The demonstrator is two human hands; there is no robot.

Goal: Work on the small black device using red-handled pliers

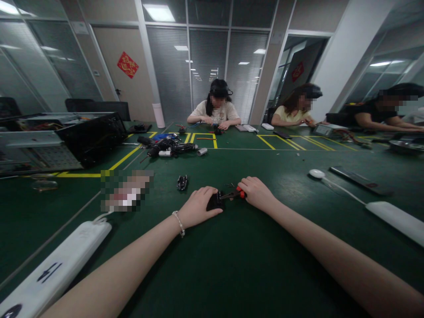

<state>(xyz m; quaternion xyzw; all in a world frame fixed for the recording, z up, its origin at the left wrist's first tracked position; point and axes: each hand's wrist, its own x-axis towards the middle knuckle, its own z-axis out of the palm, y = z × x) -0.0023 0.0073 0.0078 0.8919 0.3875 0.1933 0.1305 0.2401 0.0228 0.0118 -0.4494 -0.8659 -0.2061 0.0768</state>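
Observation:
My right hand (256, 193) is closed around the red handles of a pair of pliers (231, 194), whose dark jaws point left. The jaws reach a small black part (215, 202) on the green table; whether they grip it, I cannot tell. My left hand (198, 205), with a beaded bracelet at the wrist, holds that black part against the tabletop between thumb and fingers. A few tiny thin pieces (229, 185) lie just beyond the pliers. Left of these sits another small black part with metal bits (182, 183).
A white power strip (62, 260) lies at left, another (394, 216) at right near a white mouse-shaped plug (317, 174) and a dark flat panel (359, 180). Black tools and cables (168, 145) lie ahead. A computer case (66, 143) stands far left. Several people sit across the table.

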